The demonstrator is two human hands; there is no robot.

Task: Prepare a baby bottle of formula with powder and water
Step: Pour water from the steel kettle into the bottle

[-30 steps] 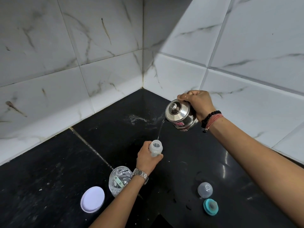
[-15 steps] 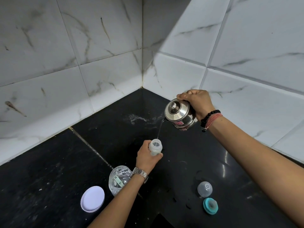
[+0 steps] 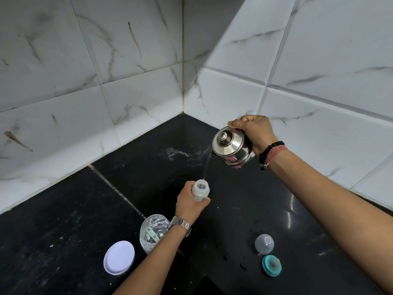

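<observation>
Bottle point(image 3: 201, 190) stands upright on the dark surface point(image 3: 63, 231), mid-frame, its mouth open to a thin stream from the kettle point(image 3: 231, 149).

From the left: the white lid point(image 3: 119, 257) lies flat near the front, just beside the clear jar point(image 3: 152, 232) with a green scoop point(image 3: 152, 233) inside. My left forearm passes over that jar, so I judge a careless pull-back could knock it.

My left hand point(image 3: 188, 204) curls round the bottle's body, steadying it. To pour well, I think I should keep the mouth level and directly under the stream, hold the kettle's tilt shallow so the flow stays thin, and watch the level; how full it is I cannot tell from here.

My right hand point(image 3: 254, 133) is clamped on the kettle, held well above the bottle and tipped left. Lowering the spout would likely cut splashing.

Further right, the clear cap point(image 3: 264, 244) and teal ring point(image 3: 271, 265) sit close together near the front, well apart from the bottle. Open room lies behind the bottle toward the tiled corner point(image 3: 183, 112), where a wet patch point(image 3: 180, 154) shows; the walls close in there.
</observation>
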